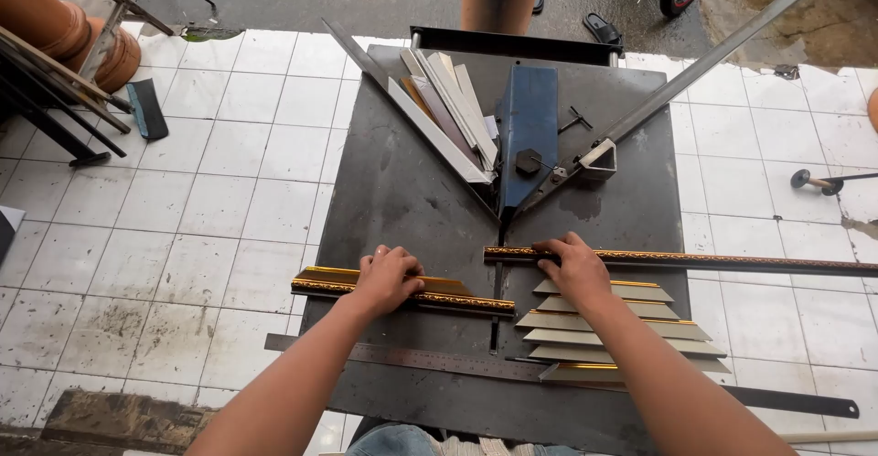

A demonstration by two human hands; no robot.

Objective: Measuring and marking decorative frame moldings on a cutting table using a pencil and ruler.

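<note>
On a dark metal work table, my left hand presses down on a short gold and dark frame moulding piece with mitred ends. My right hand rests on the left end of a long gold-edged moulding strip that runs off the table to the right. The two pieces lie on either side of a narrow slot below the blue mitre cutter head. Just below my right hand lies a stack of cut trapezoid moulding pieces.
A long steel ruler lies across the table's near edge. Several pale moulding offcuts lean along the left guide, and a long metal guide rail angles up to the right. White floor tiles surround the table; clay pots stand far left.
</note>
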